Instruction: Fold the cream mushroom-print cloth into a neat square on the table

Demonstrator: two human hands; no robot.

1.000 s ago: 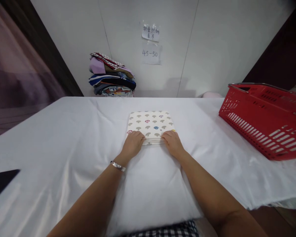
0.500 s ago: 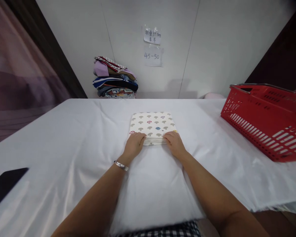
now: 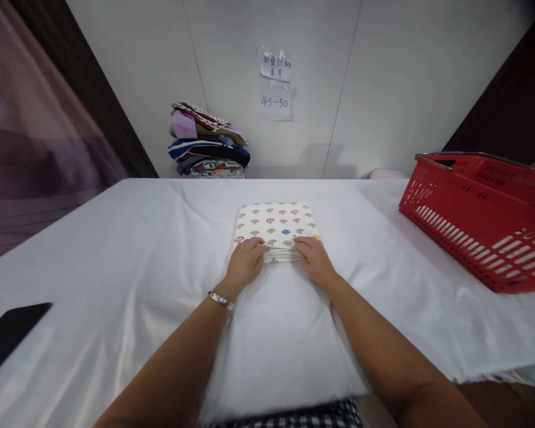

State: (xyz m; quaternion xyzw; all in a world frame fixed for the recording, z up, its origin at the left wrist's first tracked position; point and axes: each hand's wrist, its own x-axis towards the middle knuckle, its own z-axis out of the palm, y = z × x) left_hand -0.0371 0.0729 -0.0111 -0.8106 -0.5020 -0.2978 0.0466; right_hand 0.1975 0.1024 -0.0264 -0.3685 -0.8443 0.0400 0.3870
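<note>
A folded cream cloth (image 3: 276, 223) printed with small mushrooms lies in the middle of the table covered in white fabric (image 3: 116, 249). My left hand (image 3: 245, 264), with a silver bracelet on the wrist, grips the cloth's near left corner. My right hand (image 3: 314, 258) grips the near right corner. Thumbs lie on top, and the fingers curl under the near edge of the folded layers.
A red plastic basket (image 3: 481, 220) stands at the right. A pile of folded clothes (image 3: 209, 142) sits against the back wall at the far left. A black phone (image 3: 9, 336) lies near the left edge. Two paper notes (image 3: 276, 83) hang on the wall.
Both hands have closed in slightly along the cloth's near edge. The view has shifted a little since one second ago. The cloth has stayed in place.
</note>
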